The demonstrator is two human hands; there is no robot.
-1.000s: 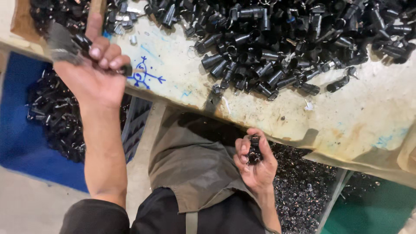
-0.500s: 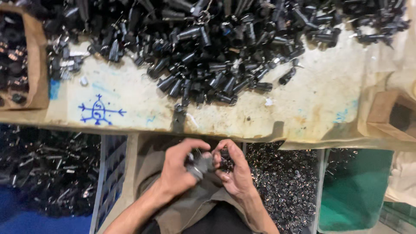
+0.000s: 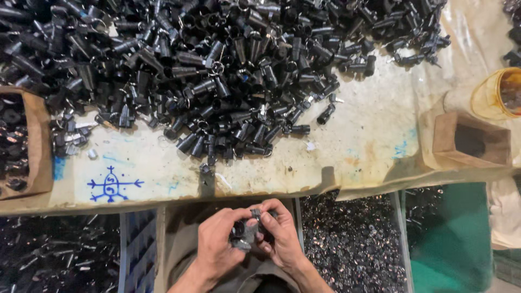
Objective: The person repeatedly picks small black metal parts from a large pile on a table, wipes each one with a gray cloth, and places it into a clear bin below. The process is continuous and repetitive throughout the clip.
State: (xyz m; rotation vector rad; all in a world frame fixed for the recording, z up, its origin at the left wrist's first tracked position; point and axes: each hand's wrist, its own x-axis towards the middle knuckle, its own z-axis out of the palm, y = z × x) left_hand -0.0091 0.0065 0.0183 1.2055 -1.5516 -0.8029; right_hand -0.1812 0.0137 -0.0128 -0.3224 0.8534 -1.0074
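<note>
Head view: a stained pale worktop point(image 3: 369, 135) carries one sprawling heap of black plastic tubes point(image 3: 217, 70), too many to count. Two cardboard boxes flank it, one at left point(image 3: 32, 146) and one at right point(image 3: 469, 141). Below the edge, left hand point(image 3: 220, 244) and right hand point(image 3: 279, 230) meet, fingers closed around a small black part point(image 3: 244, 233), over the lap.

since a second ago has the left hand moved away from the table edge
Yes. The left hand came down off the table edge to the lap, meeting the right hand around small black parts.
</note>
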